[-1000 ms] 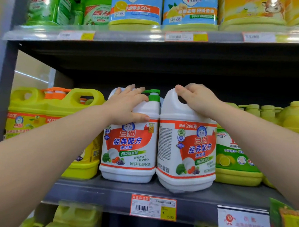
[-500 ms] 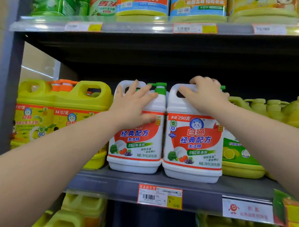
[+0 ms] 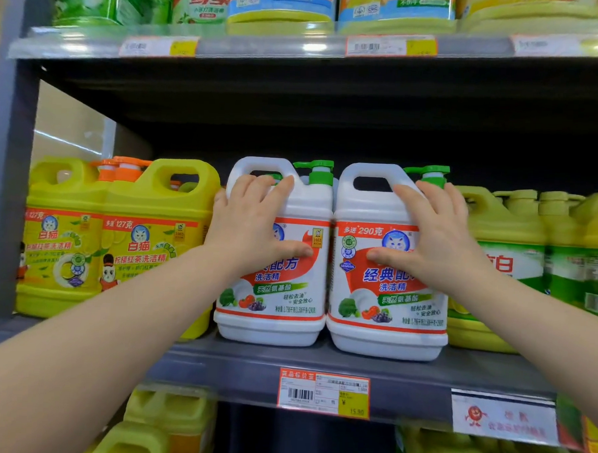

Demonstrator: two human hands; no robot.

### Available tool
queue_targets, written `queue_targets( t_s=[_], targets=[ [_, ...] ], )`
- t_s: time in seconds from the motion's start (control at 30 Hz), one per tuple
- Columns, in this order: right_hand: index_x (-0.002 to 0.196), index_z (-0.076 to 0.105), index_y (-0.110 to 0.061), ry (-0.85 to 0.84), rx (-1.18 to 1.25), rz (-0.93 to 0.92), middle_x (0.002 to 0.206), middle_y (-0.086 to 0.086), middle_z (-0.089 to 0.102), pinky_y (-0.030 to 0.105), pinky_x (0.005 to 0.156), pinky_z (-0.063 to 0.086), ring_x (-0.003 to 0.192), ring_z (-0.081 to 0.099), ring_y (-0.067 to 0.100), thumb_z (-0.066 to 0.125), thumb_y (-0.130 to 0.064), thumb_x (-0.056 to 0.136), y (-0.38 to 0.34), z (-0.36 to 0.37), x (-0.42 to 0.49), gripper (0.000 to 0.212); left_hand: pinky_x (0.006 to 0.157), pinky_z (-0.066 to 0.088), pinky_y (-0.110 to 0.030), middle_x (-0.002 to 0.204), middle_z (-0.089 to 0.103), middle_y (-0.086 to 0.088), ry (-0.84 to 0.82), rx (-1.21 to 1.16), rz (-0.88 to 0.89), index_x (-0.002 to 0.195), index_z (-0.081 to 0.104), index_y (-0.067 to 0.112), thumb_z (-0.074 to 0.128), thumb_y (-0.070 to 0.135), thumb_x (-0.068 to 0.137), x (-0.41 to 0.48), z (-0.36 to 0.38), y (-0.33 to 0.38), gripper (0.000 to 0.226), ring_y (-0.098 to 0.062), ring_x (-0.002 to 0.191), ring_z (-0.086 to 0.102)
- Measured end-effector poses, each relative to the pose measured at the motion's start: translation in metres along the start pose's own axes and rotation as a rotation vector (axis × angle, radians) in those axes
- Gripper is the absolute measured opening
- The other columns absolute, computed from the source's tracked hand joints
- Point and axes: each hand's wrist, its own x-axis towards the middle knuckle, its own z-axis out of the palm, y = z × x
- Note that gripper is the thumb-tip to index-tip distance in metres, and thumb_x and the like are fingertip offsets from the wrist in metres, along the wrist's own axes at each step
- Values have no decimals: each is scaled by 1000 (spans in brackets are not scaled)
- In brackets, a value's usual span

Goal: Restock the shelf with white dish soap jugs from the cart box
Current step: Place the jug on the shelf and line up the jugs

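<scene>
White jugs (image 3: 281, 294) upright on shelf (image 3: 216, 363) (touching); left hand (image 3: 253, 224), right hand (image 3: 437, 242) press, fingers (image 3: 278, 194) straight.

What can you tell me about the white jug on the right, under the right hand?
The right white dish soap jug looks like glossy plastic, with a moulded loop handle, a green pump and a red, white and green label. It stands upright on the grey shelf, close against the left white jug. The right hand lies flat on its front.
</scene>
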Motion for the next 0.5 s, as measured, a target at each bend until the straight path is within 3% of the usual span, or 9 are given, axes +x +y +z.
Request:
queue_targets(
  t_s=[0.13, 0.3, 0.5],
  targets=[
    [148, 24, -28, 11, 18, 2, 155, 8, 21, 50, 117, 10, 145, 0, 32, 45, -78, 48, 2, 2, 0, 113, 111, 23, -56, 149, 32, -5, -5, 14, -2, 148, 18, 28, 58, 76, 65, 0, 1, 1, 104, -26, 138, 23],
    [148, 24, -26, 11, -5, 7, 154, 10, 22, 51, 117, 11, 145, 1, 33, 66, -66, 63, 0, 4, 1, 103, 110, 21, -57, 148, 32, -6, 8, 35, -12, 148, 19, 27, 57, 75, 67, -1, 0, 4, 101, -27, 138, 23],
    [150, 18, -27, -18, -34, 6, 157, 9, 16, 52, 117, 8, 145, -4, 34, 67, -65, 64, 0, 3, -2, 106, 112, 16, -58, 152, 27, -6, -16, 31, 7, 148, 16, 28, 59, 74, 67, -4, -1, 2, 103, -27, 142, 17]
  ],
)
